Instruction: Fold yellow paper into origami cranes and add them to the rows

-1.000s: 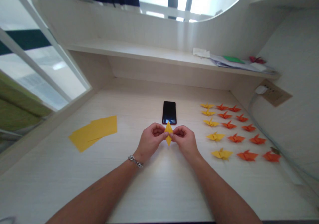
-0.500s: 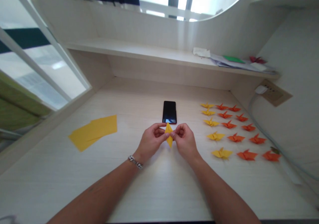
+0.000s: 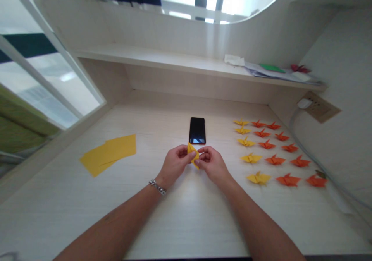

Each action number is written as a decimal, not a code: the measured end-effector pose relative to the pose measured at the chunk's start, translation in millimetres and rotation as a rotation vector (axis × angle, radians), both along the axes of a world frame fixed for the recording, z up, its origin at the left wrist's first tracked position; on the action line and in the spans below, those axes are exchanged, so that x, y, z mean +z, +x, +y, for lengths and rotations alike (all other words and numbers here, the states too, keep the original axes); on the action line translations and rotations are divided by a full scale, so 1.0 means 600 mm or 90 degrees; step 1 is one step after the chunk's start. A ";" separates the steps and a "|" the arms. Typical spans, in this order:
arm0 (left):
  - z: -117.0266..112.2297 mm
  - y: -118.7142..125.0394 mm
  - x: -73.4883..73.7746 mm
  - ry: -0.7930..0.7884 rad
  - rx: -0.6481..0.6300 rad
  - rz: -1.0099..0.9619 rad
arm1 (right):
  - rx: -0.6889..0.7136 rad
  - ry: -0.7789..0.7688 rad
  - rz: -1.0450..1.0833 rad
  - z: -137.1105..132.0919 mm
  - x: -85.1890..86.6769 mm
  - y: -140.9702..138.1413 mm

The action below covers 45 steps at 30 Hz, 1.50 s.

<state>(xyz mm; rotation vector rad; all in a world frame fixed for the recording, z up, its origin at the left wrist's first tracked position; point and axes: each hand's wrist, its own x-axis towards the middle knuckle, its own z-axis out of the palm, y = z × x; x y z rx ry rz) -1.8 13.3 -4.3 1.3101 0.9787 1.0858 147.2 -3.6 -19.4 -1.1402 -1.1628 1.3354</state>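
Observation:
A small folded yellow paper (image 3: pixel 192 149), narrow and pointed, is held up between my two hands over the desk, its top tipped to the left. My left hand (image 3: pixel 176 160) pinches it with the thumb across its face. On its lower right edge my right hand (image 3: pixel 212 163) grips it between thumb and fingers. Just beyond the paper lies a black phone (image 3: pixel 197 130). To the right stand rows of folded paper cranes, with yellow cranes (image 3: pixel 251 158) in the nearest column and orange cranes (image 3: pixel 274 160) in the two columns beyond.
Flat yellow paper sheets (image 3: pixel 109 152) overlap on the desk (image 3: pixel 162 114) at left. A shelf (image 3: pixel 174 61) runs along the back with papers (image 3: pixel 276 73) on it. On the right wall a white plug sits in a socket (image 3: pixel 321 107), its cable (image 3: pixel 308 152) trailing down beside the cranes.
The folded yellow paper has tilted from nearly upright to leaning left and shifted slightly left. My left thumb has moved up onto its face. The cranes, phone and sheets stay put.

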 end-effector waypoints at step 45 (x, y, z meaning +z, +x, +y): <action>-0.008 0.000 0.014 0.016 0.038 -0.045 | -0.108 0.157 -0.085 -0.008 0.027 0.008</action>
